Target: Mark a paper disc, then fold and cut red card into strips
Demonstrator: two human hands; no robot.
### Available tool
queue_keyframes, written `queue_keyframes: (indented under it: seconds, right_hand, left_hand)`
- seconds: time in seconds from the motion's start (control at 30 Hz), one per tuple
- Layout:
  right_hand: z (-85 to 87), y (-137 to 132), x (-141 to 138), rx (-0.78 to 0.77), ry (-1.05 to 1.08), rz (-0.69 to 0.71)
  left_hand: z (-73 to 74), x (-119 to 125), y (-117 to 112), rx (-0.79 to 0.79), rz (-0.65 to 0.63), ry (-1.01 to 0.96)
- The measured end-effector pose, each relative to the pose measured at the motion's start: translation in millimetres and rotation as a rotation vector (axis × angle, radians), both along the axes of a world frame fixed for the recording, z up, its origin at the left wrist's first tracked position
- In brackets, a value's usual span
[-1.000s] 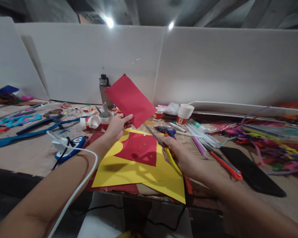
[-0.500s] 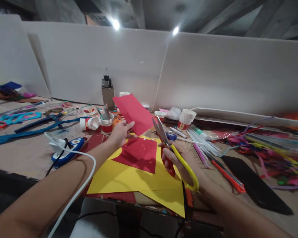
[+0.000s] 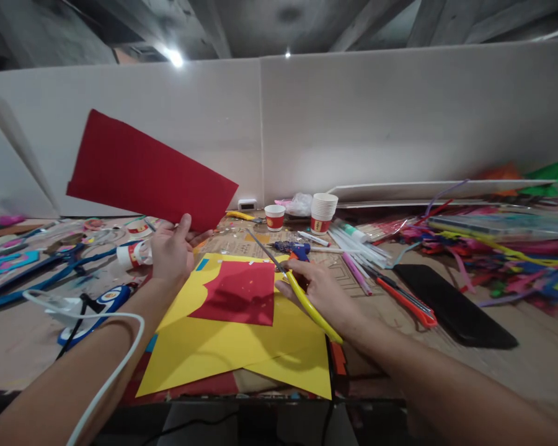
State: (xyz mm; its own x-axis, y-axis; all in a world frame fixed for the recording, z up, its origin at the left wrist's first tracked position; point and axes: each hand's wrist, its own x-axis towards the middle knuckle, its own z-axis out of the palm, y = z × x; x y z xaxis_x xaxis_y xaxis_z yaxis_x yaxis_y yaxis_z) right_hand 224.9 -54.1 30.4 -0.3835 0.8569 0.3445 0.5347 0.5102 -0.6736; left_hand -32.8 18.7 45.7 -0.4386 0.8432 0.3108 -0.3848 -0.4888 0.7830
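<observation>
A sheet of red paper (image 3: pixel 149 170) is pinched at its lower edge by my left hand (image 3: pixel 173 251), raised above the table and tilted down to the right. My right hand (image 3: pixel 316 285) grips scissors (image 3: pixel 309 305) with yellow handles, the blades pointing up and left. Below, between my hands, a smaller red paper piece (image 3: pixel 242 294) with one wavy edge lies on yellow sheets (image 3: pixel 204 356). Tiny paper scraps are scattered on it. Just beyond my right hand lies a blue glue gun (image 3: pixel 297 249), partly hidden.
A paper cup (image 3: pixel 274 218) and a cup stack (image 3: pixel 324 214) stand toward the back. On the right are a red utility knife (image 3: pixel 407 301), a black phone (image 3: pixel 453 305) and colourful craft strips (image 3: pixel 497 248). A white cable (image 3: pixel 137 341) crosses my left forearm.
My left hand has carried the red sheet up and to the left, turning it. The scissors have tilted leftward and lower in my right hand. The view has turned right.
</observation>
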Motion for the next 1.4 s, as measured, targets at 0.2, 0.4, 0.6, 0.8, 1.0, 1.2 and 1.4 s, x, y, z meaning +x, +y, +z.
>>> queue_keyframes:
  seconds: [0.2,0.4,0.6,0.8,1.0,1.2,1.4]
  right_hand:
    - [-2.8,4,0,-0.015,-0.040,0.019]
    - [6.4,4,6,-0.168,-0.048,0.012]
    - [24.6,-6,7,-0.402,-0.060,0.017]
    - [27.7,-9,8,-0.473,-0.052,0.027]
    - [26.8,-10,6,-0.482,-0.037,0.017]
    - [29.6,-16,0,-0.475,-0.014,0.022]
    - [28.8,-16,-2,-0.483,-0.005,0.016]
  left_hand:
    - [-4.5,-1,6,-0.065,-0.135,-0.040]
    - [-14.0,10,1,-0.209,-0.298,-0.107]
    - [-14.1,17,-3,-0.321,-0.309,-0.165]
    - [-13.4,29,-14,-0.364,-0.371,-0.164]
    - [-18.8,34,-19,-0.264,-0.455,-0.051]
    - [-17.4,36,-23,-0.207,-0.524,0.068]
    - [-16.4,39,-28,-0.171,-0.528,0.107]
